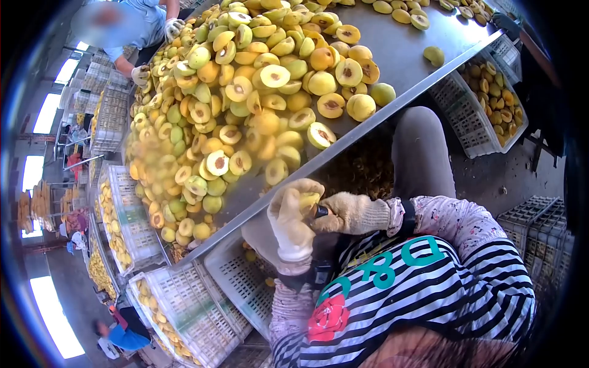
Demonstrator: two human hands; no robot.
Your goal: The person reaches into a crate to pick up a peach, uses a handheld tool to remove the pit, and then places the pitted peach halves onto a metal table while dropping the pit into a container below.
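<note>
Both of my hands wear pale work gloves and meet just below the metal table's edge. My left hand [291, 222] is closed around a yellow peach piece [310, 199], which its fingers partly cover. Close against it, my right hand [354, 213] grips a small tool with a dark handle [320, 211]; the tool's working end is hidden. Beyond my hands, a large heap of halved yellow peaches [239, 92] covers much of the table, several with the brown pit or its hollow facing up.
The metal table's rim [362, 130] runs diagonally in front of me. A white crate [469, 126] of peaches stands at the right, and more crates [184, 300] at the lower left. Across the heap is a gloved co-worker [138, 27]. Dark scraps [359, 172] lie below the rim.
</note>
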